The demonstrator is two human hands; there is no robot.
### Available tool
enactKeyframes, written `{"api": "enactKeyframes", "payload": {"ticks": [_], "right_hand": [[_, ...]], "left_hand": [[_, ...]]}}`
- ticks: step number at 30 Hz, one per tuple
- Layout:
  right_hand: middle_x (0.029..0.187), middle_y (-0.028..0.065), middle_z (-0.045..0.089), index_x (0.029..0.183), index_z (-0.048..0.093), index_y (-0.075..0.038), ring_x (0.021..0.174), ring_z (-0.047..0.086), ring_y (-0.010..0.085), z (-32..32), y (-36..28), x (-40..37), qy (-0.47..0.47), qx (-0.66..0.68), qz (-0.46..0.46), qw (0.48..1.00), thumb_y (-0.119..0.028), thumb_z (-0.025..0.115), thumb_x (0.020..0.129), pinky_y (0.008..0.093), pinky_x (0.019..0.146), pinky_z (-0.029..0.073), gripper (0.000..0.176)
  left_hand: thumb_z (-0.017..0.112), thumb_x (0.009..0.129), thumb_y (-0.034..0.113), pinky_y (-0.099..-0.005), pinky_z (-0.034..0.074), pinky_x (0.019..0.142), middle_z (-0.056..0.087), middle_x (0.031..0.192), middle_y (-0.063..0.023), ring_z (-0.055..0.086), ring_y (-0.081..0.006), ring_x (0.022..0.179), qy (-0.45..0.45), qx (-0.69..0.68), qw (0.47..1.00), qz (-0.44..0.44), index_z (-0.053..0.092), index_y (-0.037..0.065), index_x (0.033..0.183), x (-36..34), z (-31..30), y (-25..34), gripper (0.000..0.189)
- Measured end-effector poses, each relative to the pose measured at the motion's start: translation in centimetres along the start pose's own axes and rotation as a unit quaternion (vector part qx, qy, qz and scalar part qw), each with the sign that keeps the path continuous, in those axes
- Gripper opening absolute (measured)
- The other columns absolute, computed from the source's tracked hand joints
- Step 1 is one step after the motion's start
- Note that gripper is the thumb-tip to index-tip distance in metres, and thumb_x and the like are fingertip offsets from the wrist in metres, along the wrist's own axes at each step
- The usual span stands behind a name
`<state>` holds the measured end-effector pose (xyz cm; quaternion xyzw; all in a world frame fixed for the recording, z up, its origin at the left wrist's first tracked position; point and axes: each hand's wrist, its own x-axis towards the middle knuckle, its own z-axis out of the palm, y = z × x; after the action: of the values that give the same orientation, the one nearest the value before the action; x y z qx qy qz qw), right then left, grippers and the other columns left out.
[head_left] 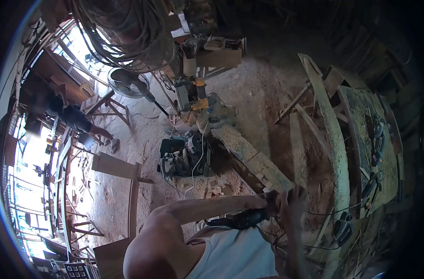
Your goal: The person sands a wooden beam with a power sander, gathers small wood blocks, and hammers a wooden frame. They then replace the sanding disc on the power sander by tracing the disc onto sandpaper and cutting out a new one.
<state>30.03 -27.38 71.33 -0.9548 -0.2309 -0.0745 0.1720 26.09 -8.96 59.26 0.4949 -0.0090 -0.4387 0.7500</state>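
Dark green boxy crate [166,146] on brown dusty floor [247,88], dark metal machine [194,143] in it. Left, beyond: round grey caged fan [127,83]. Right of crate: long narrow brown wooden surface [240,145]. Farther right: long pale wooden plank [336,142], then broad brown wooden surface [392,174], dark elongated power tools [378,139] on it. Black elongated power tool [244,219] just before person's white sleeveless top [235,253].

You have harsh daylight coming through the openings [25,183] at the left of the frame, washed out to white, while the upper right sinks into shadow. Your right hand [289,202] is dim and blurred; straight lines bow toward dark, rounded edges.
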Motion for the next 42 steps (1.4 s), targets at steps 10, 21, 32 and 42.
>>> {"api": "enactKeyframes", "payload": {"ticks": [10, 21, 32, 42], "right_hand": [[0.141, 0.0223, 0.054, 0.153, 0.044, -0.006, 0.131, 0.052, 0.0473, -1.9, 2.9, 5.1, -0.125, 0.111, -0.196, 0.966, -0.036, 0.076, 0.089, 0.0569, 0.110, 0.044, 0.078], [0.088, 0.0208, 0.075, 0.113, 0.074, -0.005, 0.090, 0.075, 0.0404, -4.8, 15.1, 3.4, -0.236, -0.061, 0.157, 0.957, -0.037, 0.059, 0.100, 0.0504, 0.080, 0.059, 0.038], [0.105, 0.0231, 0.070, 0.118, 0.062, 0.002, 0.090, 0.071, 0.0442, -7.8, 13.4, -0.1, -0.116, 0.090, 0.196, 0.970, -0.055, 0.060, 0.098, 0.0502, 0.078, 0.057, 0.060], [0.148, 0.0299, 0.050, 0.159, 0.035, -0.002, 0.126, 0.059, 0.0501, -1.6, 16.2, 4.1, -0.231, -0.027, -0.051, 0.971, -0.060, 0.061, 0.095, 0.0569, 0.102, 0.049, 0.090]], "left_hand": [[0.079, 0.090, 0.018, -0.0360, 0.040, 0.117, 0.062, 0.140, -0.0105, 0.051, -0.0209, 0.138, 0.071, 0.009, 0.997, -0.020, 0.067, 0.006, 0.139, -2.0, -0.9, 2.4, 0.052], [0.077, 0.090, 0.011, -0.0300, 0.060, 0.084, 0.070, 0.122, -0.0111, 0.072, -0.0178, 0.099, 0.150, -0.036, 0.985, 0.077, 0.062, 0.000, 0.135, 2.1, 2.7, 5.4, 0.048], [0.077, 0.092, 0.010, -0.0394, 0.068, 0.078, 0.070, 0.108, -0.0091, 0.073, -0.0190, 0.091, 0.079, -0.259, 0.955, -0.124, 0.036, 0.011, 0.158, 7.7, 7.7, 5.7, 0.077], [0.079, 0.092, 0.011, -0.0397, 0.068, 0.074, 0.070, 0.106, -0.0097, 0.073, -0.0206, 0.087, 0.209, -0.266, 0.930, 0.144, 0.039, 0.011, 0.155, 4.9, 7.7, 1.0, 0.075]]}}
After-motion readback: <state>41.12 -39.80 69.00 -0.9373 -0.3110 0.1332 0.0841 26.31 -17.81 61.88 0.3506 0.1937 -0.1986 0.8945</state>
